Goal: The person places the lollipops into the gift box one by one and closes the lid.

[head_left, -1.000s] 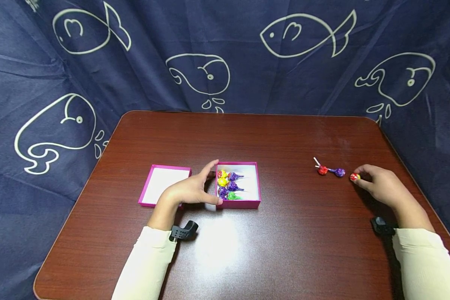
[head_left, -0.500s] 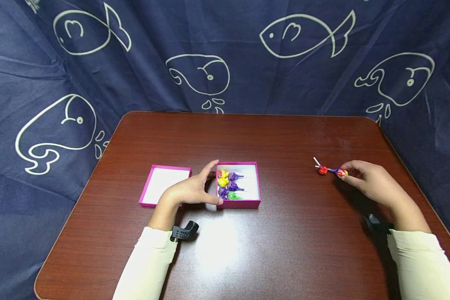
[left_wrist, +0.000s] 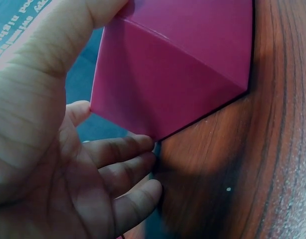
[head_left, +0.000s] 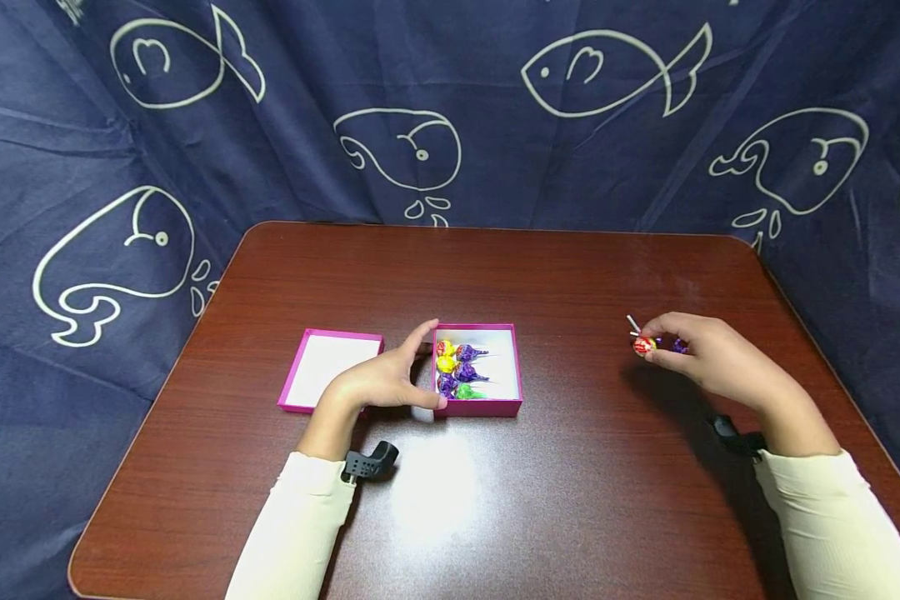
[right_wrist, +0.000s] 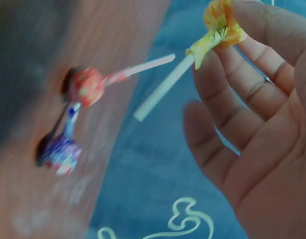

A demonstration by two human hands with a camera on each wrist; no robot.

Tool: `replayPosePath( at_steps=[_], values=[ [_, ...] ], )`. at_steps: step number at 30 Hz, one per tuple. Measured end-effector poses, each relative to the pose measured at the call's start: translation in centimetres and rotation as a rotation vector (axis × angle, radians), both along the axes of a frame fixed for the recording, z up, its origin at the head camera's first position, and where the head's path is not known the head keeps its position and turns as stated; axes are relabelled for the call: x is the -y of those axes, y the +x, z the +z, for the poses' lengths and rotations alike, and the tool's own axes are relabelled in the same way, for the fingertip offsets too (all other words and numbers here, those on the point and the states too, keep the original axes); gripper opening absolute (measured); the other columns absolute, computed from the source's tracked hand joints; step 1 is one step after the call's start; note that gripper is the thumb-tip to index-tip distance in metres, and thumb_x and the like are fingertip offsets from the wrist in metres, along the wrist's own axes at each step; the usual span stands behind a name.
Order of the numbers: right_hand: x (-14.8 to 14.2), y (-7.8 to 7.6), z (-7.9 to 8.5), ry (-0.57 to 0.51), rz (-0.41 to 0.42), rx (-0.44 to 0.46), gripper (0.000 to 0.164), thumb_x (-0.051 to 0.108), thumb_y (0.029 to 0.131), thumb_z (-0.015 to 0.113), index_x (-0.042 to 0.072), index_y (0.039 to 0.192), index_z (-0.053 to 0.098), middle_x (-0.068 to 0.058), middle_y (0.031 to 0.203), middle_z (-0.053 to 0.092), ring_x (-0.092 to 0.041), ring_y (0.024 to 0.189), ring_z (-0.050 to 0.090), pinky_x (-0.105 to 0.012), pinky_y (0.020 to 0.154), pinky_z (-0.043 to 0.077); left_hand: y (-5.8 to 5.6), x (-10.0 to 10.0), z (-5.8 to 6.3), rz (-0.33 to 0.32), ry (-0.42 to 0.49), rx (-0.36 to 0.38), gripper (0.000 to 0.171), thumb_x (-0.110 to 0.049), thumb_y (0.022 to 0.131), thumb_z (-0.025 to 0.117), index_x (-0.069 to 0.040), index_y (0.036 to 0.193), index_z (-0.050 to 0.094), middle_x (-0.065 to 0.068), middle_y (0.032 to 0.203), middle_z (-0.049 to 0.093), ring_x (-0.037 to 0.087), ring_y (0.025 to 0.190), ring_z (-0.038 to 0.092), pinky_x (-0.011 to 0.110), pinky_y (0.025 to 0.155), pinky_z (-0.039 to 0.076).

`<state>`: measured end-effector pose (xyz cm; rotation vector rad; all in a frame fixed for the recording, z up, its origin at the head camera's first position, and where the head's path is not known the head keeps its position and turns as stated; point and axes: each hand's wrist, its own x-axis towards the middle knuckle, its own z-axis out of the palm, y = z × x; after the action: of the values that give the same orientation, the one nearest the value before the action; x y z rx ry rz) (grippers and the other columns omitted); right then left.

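I see the red-and-yellow lollipop (right_wrist: 224, 22) pinched in the right hand (head_left: 708, 352), over the table's right side.
In my right wrist view, thumb and fingers grip its wrapped head, its white stick pointing away; just beside it on the table (head_left: 570, 483) lie a red lollipop (right_wrist: 87, 87) and a purple lollipop (right_wrist: 63, 154). Well apart, I have the left hand (head_left: 386, 379) spread wide, thumb and forefinger touching the left corners of the pink box (head_left: 483, 408), which holds yellow, purple and green lollipops (head_left: 465, 373). Left of it lies a white-lined pink lid (head_left: 326, 365); behind hangs a blue curtain (head_left: 487, 75) with fish and whale outlines.
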<state>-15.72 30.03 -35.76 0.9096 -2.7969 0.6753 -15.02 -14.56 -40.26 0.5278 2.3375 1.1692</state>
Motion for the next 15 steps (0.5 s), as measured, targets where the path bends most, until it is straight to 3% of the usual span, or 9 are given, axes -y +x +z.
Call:
replayPosePath(
  at_steps=[15],
  values=[
    [5.2, -1.5, 2.3, 0.025, 0.234, 0.054, 0.021, 0.004, 0.086, 0.076, 0.021, 0.095, 0.067, 0.016, 0.088, 0.061, -0.005, 0.079, 0.057, -0.029, 0.069, 0.047, 0.0, -0.1, 0.2, 0.0, 0.008, 0.01, 0.117, -0.026, 0.078, 0.086, -0.017, 0.159, 0.004, 0.018, 0.152, 0.036, 0.028, 0.139, 0.035, 0.046, 0.115, 0.024]
  ],
)
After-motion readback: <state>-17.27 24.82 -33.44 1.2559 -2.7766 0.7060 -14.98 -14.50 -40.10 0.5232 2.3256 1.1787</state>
